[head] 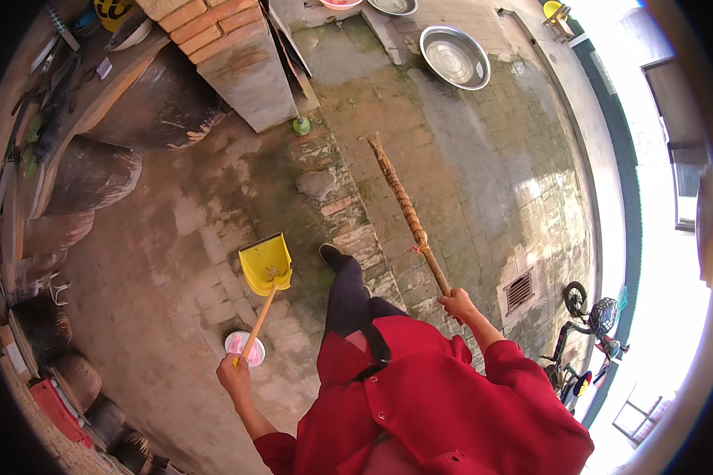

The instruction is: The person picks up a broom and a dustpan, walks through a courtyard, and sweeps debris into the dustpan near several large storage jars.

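Observation:
My left hand (234,375) is closed around the end of the wooden handle of a yellow plastic dustpan (264,264). A little dirt lies in the pan near the handle socket, and its dark front lip points away from me. In my right hand (458,305) I grip the stick of a bound straw broom (405,205). Its bristle end points forward, over the paving, and a red tie wraps the neck. Whether the broom touches the ground I cannot tell. Below the left hand's handle a white basin (236,339) with something pink in it stands on the floor.
A brick step edge (356,234) runs forward beside my foot, with a flat stone (316,185) on it. Large dark jars (154,107) line the left. Ahead are a brick pillar (243,77) and a metal basin (455,57). A drain grate (519,292) and a bicycle-like vehicle (594,338) are right.

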Action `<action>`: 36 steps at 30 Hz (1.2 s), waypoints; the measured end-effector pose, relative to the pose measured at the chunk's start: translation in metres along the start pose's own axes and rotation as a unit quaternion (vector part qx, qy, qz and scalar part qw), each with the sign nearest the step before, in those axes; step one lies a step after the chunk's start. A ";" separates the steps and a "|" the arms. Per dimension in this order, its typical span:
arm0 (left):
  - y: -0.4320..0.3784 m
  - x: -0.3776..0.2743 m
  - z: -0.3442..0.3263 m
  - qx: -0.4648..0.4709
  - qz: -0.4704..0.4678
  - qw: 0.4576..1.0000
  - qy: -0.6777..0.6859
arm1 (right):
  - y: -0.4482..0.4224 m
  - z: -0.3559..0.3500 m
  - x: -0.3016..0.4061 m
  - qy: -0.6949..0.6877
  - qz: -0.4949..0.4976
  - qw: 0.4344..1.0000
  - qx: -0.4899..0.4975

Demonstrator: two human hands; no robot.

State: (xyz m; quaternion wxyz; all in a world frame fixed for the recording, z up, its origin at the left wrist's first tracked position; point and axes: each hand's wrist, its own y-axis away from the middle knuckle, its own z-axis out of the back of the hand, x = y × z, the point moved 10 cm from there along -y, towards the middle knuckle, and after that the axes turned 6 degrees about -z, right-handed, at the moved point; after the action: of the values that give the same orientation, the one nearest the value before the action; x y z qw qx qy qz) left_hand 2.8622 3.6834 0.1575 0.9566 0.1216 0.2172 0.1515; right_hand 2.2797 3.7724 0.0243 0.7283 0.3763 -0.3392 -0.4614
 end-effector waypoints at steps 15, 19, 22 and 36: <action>-0.124 -0.312 -0.068 0.078 -0.159 0.984 -0.037 | -0.216 0.215 0.248 0.333 0.151 0.917 -0.162; -0.136 -0.383 -0.147 0.117 -0.107 0.987 -0.025 | -0.345 0.244 0.349 0.423 0.220 0.864 -0.162; -0.143 -0.428 -0.201 0.123 -0.075 0.989 -0.013 | -0.432 0.247 0.401 0.466 0.206 0.848 -0.143; -0.149 -0.495 -0.340 0.100 0.000 0.995 0.007 | -0.410 0.301 0.281 0.519 0.177 0.816 0.184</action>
State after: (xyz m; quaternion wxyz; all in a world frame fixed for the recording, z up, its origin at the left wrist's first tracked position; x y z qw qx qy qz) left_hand 2.3181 3.4331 0.0025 0.9381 0.2157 0.2382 0.1297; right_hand 1.9522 3.3215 -0.1410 0.7825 0.6206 -0.0505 0.0107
